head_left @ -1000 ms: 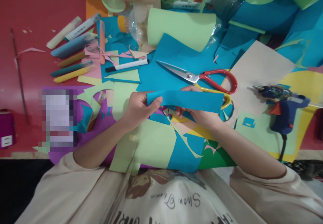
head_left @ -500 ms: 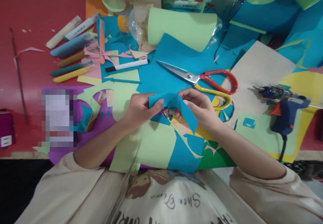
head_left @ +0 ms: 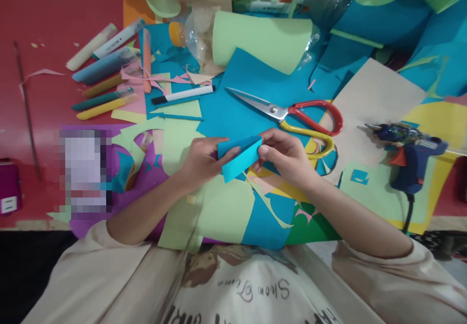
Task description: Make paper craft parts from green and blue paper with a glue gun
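A blue paper strip (head_left: 242, 159) is doubled over between my hands, its front half lying slantwise over the back half. My left hand (head_left: 206, 157) pinches the strip's left end, the thumb tucked between the two layers. At the folded right end, my right hand (head_left: 282, 154) grips the bend between thumb and fingers. Just beyond my hands, scissors (head_left: 275, 111) with one red and one yellow handle lie on blue paper (head_left: 222, 105). Green paper (head_left: 222, 207) and cut scraps lie beneath my hands.
A glue gun (head_left: 410, 153) lies at the right, its cord running toward me. Behind the scissors rests a plastic bottle (head_left: 199, 37) wrapped in green paper. Several markers (head_left: 105, 66) and a black-capped pen (head_left: 184, 94) lie at the left, near a blurred-out rectangular item (head_left: 85, 168).
The blue strip was stretched flat between my hands; its right end has been bent down and folded back leftward over the other half. My right hand has shifted to the fold.
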